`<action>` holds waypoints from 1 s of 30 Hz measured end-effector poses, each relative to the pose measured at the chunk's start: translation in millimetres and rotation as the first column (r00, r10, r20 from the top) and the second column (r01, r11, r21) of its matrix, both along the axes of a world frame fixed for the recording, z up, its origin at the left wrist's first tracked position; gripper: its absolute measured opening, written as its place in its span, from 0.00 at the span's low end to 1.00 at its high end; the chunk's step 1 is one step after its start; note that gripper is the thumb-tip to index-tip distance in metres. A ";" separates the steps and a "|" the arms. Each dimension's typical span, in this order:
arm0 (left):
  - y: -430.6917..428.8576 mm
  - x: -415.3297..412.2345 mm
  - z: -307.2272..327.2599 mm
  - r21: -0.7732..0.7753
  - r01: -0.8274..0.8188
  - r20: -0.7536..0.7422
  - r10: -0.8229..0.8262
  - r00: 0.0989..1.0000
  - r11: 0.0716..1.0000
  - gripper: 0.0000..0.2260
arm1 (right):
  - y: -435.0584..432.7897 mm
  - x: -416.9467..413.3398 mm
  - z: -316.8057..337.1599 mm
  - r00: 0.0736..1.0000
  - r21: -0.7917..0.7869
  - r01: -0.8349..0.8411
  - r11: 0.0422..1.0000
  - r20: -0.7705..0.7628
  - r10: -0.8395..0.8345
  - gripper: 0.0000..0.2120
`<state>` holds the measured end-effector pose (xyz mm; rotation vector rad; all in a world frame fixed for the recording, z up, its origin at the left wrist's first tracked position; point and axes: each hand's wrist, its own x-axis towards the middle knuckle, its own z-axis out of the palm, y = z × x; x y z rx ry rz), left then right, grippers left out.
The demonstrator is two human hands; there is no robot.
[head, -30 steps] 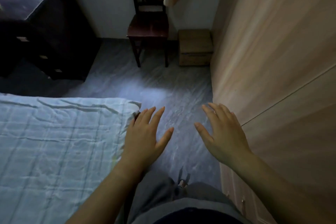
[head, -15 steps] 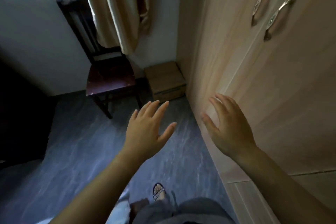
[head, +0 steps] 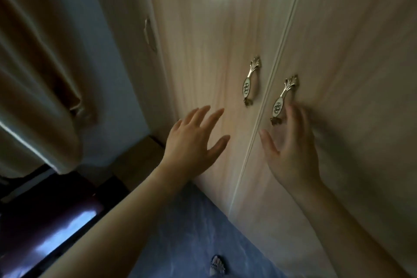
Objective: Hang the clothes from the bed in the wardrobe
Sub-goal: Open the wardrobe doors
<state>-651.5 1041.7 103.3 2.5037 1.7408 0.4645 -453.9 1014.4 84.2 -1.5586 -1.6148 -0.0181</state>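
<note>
A pale wooden wardrobe (head: 203, 29) fills the upper right, both doors closed. Each door carries an ornate brass handle: the left handle (head: 250, 81) and the right handle (head: 283, 100) flank the door seam. My left hand (head: 194, 144) is open with fingers spread, held in front of the left door just below and left of its handle. My right hand (head: 291, 149) is open too, its fingertips blurred and right beside the right handle; whether they touch it I cannot tell. No clothes and no bed are in view.
A beige curtain (head: 38, 70) hangs at the left beside a pale wall. A dark wooden chair seat (head: 52, 228) stands at lower left. A brown box (head: 137, 160) sits in the corner by the wardrobe. Blue-grey floor (head: 191, 232) and my sandalled foot (head: 217, 265) show below.
The view has swung up and right from the bed and floor to the wardrobe doors. Both hands rose toward the handles, the right one reaching its handle.
</note>
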 end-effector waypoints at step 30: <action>200.1 3.3 18.1 0.519 0.776 -0.124 -0.867 0.483 0.359 0.27 | 19.9 -120.6 -13.0 0.658 0.256 0.742 0.620 -0.455 -0.600 0.27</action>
